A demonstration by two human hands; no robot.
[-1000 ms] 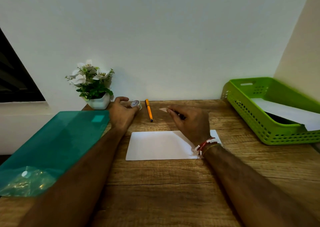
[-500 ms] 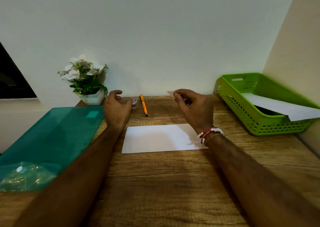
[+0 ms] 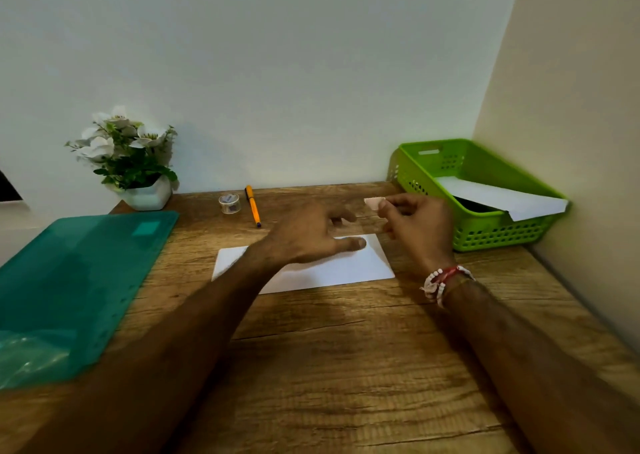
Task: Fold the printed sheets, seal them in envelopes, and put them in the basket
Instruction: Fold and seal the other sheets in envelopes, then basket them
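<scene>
Head view: the left hand [image 3: 311, 237] has let go of the tape roll [image 3: 229, 203], which stands well behind and to the left of it beside the pen [image 3: 252, 206]. That hand has come across toward the right hand [image 3: 419, 225]; its grip is loose, fingers spread, holding nothing. The right grip pinches a short tape strip [image 3: 374, 203], raised higher than a second ago. The envelope [image 3: 367, 266] lies flat on the desk [image 3: 346, 367] just beneath both grips, so sealing looks imminent. Right of the right grip, the green basket [image 3: 485, 235] holds a white paper [image 3: 502, 195], probably a finished envelope, over something dark.
</scene>
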